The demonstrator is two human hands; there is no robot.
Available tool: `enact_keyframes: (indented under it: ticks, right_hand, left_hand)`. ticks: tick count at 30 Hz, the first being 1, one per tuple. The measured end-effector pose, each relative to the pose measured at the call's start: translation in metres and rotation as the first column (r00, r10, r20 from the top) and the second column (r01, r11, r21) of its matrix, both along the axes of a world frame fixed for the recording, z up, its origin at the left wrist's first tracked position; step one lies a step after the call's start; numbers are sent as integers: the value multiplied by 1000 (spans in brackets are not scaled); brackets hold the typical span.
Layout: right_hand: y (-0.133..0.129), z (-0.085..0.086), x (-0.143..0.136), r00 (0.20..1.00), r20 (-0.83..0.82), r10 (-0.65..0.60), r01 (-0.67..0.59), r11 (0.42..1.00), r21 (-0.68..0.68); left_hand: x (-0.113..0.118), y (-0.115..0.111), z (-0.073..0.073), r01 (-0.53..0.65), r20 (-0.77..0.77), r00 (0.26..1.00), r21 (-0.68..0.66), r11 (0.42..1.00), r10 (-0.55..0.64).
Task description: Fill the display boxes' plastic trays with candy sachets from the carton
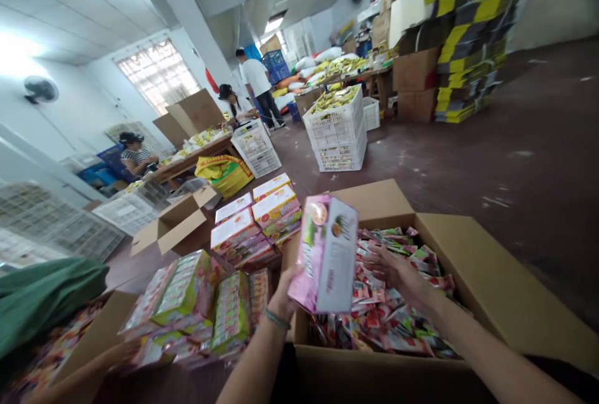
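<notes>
My left hand [286,285], a band at its wrist, is closed around the lower left edge of a pink and white printed box [322,254]. It holds the box tilted above the left side of a large open carton [369,360]. My right hand [393,267] reaches over the small printed sachets [379,317] heaped in that carton. Its fingers are stretched out and apart, close to the sachets, though I cannot tell whether they touch. Which face of the pink box is its opening is hidden from me.
Stacked printed boxes [278,207] stand beyond the carton, with plastic-wrapped packs [187,285] to the left. A co-worker's hand [115,354] is near those packs. White crates [337,123] and a small open carton [180,223] stand farther off. People are around the back table [191,161].
</notes>
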State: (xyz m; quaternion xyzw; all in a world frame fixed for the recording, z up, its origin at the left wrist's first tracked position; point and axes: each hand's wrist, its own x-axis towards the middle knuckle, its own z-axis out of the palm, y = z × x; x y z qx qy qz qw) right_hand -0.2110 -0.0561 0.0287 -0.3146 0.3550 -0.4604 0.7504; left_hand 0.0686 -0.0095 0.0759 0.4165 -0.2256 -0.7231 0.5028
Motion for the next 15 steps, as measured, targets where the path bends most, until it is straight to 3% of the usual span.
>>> enact_keyframes:
  ticks: [3, 5, 10, 15]
  right_hand:
    - [2, 0, 3, 995, 100, -18, 19, 1000, -12]
    - [1, -2, 3, 991, 109, -75, 73, 997, 26]
    - [0, -2, 9, 998, -7, -63, 63, 998, -7]
    - [-2, 2, 19, 999, 1, 39, -39, 998, 39]
  left_hand:
    - [-40, -8, -28, 232, 43, 971, 41, 972, -233]
    - [-58, -12, -43, 297, 40, 953, 51, 953, -299]
    - [-77, -30, -63, 192, -132, 974, 58, 980, -183]
    - [-76, -45, -61, 145, -240, 960, -10, 989, -143]
